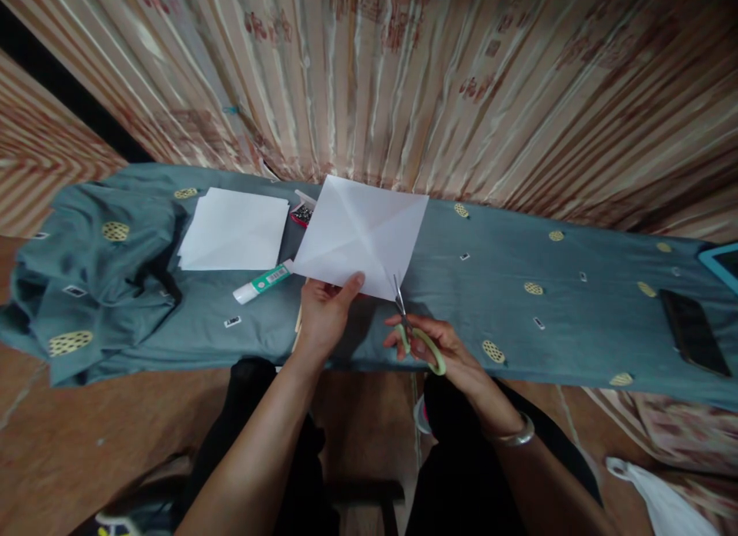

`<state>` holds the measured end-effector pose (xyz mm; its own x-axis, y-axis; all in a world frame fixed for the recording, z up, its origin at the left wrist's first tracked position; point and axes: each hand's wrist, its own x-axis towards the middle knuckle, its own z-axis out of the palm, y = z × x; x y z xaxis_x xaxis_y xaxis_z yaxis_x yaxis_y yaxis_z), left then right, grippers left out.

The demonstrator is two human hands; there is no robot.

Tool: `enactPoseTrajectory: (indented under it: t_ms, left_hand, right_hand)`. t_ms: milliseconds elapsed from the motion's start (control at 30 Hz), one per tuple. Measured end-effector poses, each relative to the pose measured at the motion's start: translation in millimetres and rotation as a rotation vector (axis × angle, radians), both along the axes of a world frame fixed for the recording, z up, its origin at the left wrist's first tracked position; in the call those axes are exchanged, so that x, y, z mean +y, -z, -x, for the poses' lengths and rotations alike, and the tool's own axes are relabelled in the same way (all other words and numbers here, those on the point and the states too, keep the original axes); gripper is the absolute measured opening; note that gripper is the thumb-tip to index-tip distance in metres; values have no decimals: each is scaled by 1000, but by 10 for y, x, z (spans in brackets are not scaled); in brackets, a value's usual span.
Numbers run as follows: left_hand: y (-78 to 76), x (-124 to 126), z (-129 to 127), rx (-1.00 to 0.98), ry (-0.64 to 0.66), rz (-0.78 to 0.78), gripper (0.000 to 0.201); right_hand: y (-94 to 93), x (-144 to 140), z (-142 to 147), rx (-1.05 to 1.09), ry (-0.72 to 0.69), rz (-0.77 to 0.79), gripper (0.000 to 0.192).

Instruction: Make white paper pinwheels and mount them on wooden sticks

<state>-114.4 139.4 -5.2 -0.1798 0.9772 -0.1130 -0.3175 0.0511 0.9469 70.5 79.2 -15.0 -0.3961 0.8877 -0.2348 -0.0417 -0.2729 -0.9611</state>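
My left hand (327, 313) grips the near edge of a white sheet of paper (369, 224), thumb on top and fingers beneath. Diagonal creases cross in the sheet, which is held up off the cloth. In my right hand (443, 344) is a pair of scissors (427, 344) with pale green handles. Their blades are parted at the paper's near right corner; I cannot tell how far they cut into it. To the left of the sheet lie a green and white glue stick (264, 281) and a stack of white paper (235, 230).
A dark teal cloth with pineapple prints (496, 282) covers the long surface, bunched up at the left. Behind the sheet's left edge sits a small red container (300, 214) of dark bits. At far right are a black phone (695, 332) and a blue-edged device (720, 265). Curtains (380, 82) hang behind.
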Motion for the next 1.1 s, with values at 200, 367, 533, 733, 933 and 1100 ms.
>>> enactPoseTrajectory:
  t_ms: [200, 367, 533, 733, 933, 1100]
  left_hand:
    - [-14, -16, -9, 9, 15, 3, 28]
    - [-13, -23, -25, 49, 22, 19, 25]
    - [-12, -27, -22, 55, 29, 23, 25]
    - [-4, -21, -12, 43, 22, 20, 25]
    - [3, -25, -19, 35, 22, 6, 24]
    - [-6, -21, -16, 53, 20, 8, 24]
  right_hand:
    - [6, 2, -6, -24, -4, 14, 51]
    - [8, 6, 7, -33, 6, 6, 52]
    - [-10, 7, 8, -64, -2, 10, 55]
    - [-10, 4, -3, -61, -16, 4, 53]
    - [-1, 3, 3, -45, 6, -3, 52]
    - [-16, 2, 8, -37, 13, 2, 53]
